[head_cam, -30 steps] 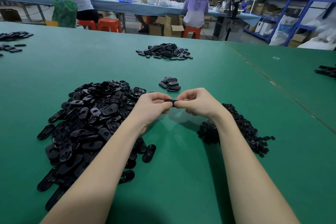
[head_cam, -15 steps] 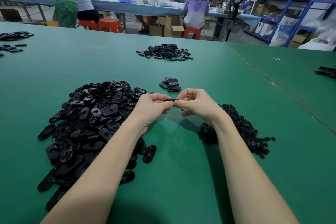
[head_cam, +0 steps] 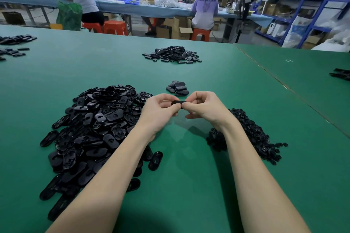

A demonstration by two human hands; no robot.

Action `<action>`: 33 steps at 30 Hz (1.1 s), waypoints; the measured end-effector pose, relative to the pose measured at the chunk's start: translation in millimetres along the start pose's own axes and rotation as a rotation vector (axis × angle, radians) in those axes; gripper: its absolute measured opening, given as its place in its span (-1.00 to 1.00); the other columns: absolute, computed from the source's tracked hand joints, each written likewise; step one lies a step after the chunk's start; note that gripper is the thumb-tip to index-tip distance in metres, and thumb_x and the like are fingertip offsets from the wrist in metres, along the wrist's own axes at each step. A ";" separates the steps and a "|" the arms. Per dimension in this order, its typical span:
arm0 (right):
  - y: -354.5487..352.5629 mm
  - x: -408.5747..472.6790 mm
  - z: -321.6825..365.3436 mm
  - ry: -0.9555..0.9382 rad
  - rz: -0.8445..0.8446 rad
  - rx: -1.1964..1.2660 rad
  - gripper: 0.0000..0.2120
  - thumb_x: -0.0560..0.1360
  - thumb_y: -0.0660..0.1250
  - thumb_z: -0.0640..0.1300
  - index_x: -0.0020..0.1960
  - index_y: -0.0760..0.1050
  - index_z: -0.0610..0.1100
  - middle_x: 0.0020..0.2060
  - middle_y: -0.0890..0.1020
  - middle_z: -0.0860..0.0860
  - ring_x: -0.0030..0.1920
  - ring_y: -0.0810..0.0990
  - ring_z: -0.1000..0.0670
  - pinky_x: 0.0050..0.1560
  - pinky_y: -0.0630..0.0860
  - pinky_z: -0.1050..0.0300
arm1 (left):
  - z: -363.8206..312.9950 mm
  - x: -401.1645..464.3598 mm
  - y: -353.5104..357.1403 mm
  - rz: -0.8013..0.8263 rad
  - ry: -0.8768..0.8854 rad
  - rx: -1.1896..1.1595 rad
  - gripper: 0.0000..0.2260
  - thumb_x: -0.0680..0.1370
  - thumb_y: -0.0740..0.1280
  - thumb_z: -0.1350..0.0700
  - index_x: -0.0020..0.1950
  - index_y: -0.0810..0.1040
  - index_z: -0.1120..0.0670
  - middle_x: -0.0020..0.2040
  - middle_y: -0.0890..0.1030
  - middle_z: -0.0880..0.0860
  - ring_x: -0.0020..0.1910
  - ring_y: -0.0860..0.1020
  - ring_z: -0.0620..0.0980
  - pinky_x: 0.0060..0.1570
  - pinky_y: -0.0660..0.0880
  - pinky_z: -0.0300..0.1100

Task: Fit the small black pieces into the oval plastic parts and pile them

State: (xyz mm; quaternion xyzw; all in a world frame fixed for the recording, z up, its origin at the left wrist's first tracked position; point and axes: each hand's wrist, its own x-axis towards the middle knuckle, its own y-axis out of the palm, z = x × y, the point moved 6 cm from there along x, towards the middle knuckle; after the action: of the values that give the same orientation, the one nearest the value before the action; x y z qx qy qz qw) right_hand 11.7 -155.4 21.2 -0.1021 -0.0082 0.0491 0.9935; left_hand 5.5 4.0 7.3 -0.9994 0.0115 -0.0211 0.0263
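Both hands meet above the green table, holding one black oval plastic part edge-on between them. My left hand pinches its left end, and my right hand pinches its right end with curled fingers. A big heap of loose oval parts lies to the left, partly under my left forearm. A heap of small black pieces lies to the right behind my right wrist. A small pile of several oval parts sits just beyond my hands.
Another heap of black parts lies farther back in the middle of the table. More black parts lie at the far left, and a few parts sit at the right edge. People sit at a long bench behind; blue shelving stands at the right.
Both hands stay together on the oval part, with only small shifts of the fingers. The heaps have not moved.
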 end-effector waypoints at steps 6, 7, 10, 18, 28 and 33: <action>-14.4 -2.5 -3.0 0.065 0.021 0.157 -0.92 0.52 0.49 -0.25 0.00 0.62 -0.17 -0.23 0.68 -0.08 -0.37 0.57 0.05 -0.22 0.63 0.17 | -15.1 -1.3 -1.2 0.083 0.209 0.329 -0.84 0.49 0.50 0.15 0.03 0.68 -0.03 -0.03 0.71 -0.09 -0.17 0.68 -0.09 -0.03 0.55 -0.33; -16.0 -2.4 -4.6 0.084 0.024 0.131 -0.90 0.52 0.50 -0.20 0.03 0.63 -0.15 -0.20 0.71 -0.06 -0.36 0.60 0.05 -0.20 0.64 0.16 | -14.8 -1.1 -1.7 0.057 0.236 0.383 -0.86 0.48 0.51 0.12 0.01 0.68 -0.06 -0.05 0.71 -0.12 -0.20 0.65 -0.08 -0.08 0.54 -0.37; -21.7 -1.0 -9.4 0.125 -0.003 0.041 -0.82 0.52 0.51 -0.07 0.08 0.64 -0.10 -0.12 0.77 -0.01 -0.30 0.66 0.06 -0.21 0.63 0.19 | -13.5 6.9 -2.0 -0.024 0.285 0.490 -0.88 0.45 0.53 0.04 -0.04 0.69 -0.10 -0.13 0.68 -0.16 -0.36 0.54 -0.20 -0.25 0.43 -0.42; -21.3 0.0 -18.3 0.195 -0.015 -0.065 -0.86 0.56 0.44 -0.03 0.05 0.63 -0.08 -0.15 0.77 0.05 -0.33 0.63 0.08 -0.19 0.60 0.21 | -32.4 89.9 13.8 -0.206 0.184 0.530 -0.78 0.41 0.51 -0.18 -0.03 0.70 -0.12 -0.16 0.66 -0.17 -0.03 0.63 -0.13 -0.01 0.54 -0.19; -15.6 -0.7 -20.3 0.215 0.076 -0.144 -0.89 0.57 0.44 -0.03 0.05 0.62 -0.05 -0.03 0.76 -0.02 -0.33 0.61 0.12 -0.23 0.55 0.31 | -12.8 124.4 17.4 -0.188 0.085 0.857 -0.76 0.51 0.40 -0.18 0.14 0.67 -0.17 0.12 0.67 -0.03 0.16 0.59 0.04 0.14 0.54 -0.08; -14.5 -0.7 -20.6 0.215 0.081 -0.151 -0.87 0.58 0.43 -0.04 0.07 0.61 -0.07 -0.09 0.74 0.00 -0.35 0.61 0.15 -0.25 0.54 0.34 | -13.9 116.3 13.5 -0.172 0.117 0.747 -0.68 0.53 0.38 -0.17 0.25 0.61 -0.13 -0.05 0.65 -0.09 0.11 0.59 0.01 0.12 0.55 -0.06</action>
State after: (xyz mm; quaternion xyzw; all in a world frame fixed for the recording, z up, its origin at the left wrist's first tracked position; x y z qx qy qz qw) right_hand 12.9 -173.8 4.0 -0.1817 0.0989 0.0771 0.9753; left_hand 120.8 -12.9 25.2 -0.9154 -0.0793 -0.0828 0.3859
